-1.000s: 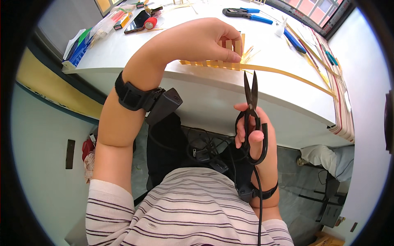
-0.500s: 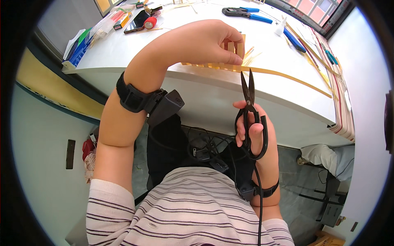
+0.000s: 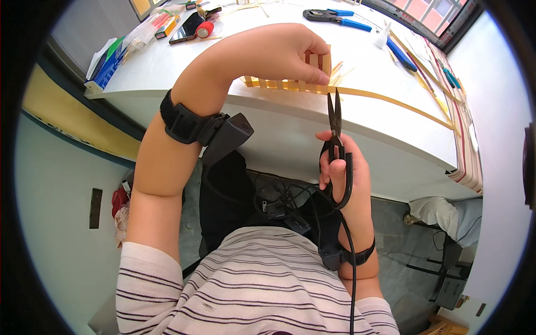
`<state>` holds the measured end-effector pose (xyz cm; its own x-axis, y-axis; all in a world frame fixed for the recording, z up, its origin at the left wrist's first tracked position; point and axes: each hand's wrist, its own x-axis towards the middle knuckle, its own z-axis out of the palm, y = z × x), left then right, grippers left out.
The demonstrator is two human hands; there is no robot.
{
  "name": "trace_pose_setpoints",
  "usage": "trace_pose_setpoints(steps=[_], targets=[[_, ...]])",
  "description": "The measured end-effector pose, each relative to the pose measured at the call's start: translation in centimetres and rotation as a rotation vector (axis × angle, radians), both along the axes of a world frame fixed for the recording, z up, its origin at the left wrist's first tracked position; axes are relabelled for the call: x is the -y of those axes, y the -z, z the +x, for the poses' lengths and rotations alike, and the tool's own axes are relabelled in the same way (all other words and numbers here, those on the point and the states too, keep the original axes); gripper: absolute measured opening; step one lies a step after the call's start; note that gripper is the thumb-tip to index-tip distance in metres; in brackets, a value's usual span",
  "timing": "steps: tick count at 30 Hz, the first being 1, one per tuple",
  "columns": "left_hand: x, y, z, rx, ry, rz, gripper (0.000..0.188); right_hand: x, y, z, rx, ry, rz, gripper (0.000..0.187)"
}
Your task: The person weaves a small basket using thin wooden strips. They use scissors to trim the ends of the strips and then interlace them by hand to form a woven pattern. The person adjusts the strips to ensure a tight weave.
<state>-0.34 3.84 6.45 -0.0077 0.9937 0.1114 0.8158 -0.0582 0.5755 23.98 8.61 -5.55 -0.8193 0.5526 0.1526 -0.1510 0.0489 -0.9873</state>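
Observation:
My left hand (image 3: 298,56) bends over the white table's front edge, its fingers closed on a woven strip piece (image 3: 279,84) of flat tan strips. Part of the weave is hidden under the palm. One long tan strip (image 3: 396,101) runs from it to the right along the table edge. Below that strip, my right hand (image 3: 346,162) grips black-handled scissors (image 3: 335,120), thumb and fingers in the loops. The blades point away from me, slightly parted, with their tips close to the strip just right of the left hand.
Thin loose splints (image 3: 340,72) lie behind the weave. Farther back are a blue-handled crimping tool (image 3: 335,18), a white nozzle bottle (image 3: 382,36), and a blue-handled tool (image 3: 401,54). A phone (image 3: 187,29) and a red roll (image 3: 205,29) rest at the left. Cables (image 3: 279,204) hang by my lap.
The scissors have shifted slightly left and up, and their blades have closed partway. My left hand and the weave have moved a little left and away from me.

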Motion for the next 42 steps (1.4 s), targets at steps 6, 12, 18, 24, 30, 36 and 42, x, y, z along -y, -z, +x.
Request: trace_pose_setpoints(steps=[6,12,18,24,30,36,42], targets=[[0.3,-0.3,0.0,0.031,0.034,-0.036,0.022,0.2,0.3,0.1,0.006,-0.028,0.014,0.080],[0.5,-0.4,-0.3,0.014,0.015,0.002,0.021,0.3,0.2,0.1,0.044,0.005,0.030,0.089],[0.3,2.3,-0.1,-0.076,-0.102,0.488,0.008,0.1,-0.4,3.3,0.007,-0.059,-0.140,0.099],[2.0,7.4,2.5,-0.419,-0.208,0.920,0.013,-1.0,-0.1,6.5,-0.036,0.026,-0.020,0.106],[3.0,7.9,3.8,-0.244,-0.287,1.067,0.019,0.2,-0.9,6.6,0.037,0.101,0.033,0.114],[5.6,4.8,5.5,0.159,-0.255,1.040,0.023,-1.5,-0.7,7.2,-0.067,0.197,0.165,0.110],[5.0,7.3,6.5,-0.547,-0.275,1.095,0.024,0.9,-0.7,2.6,-0.273,0.196,-0.132,0.101]])
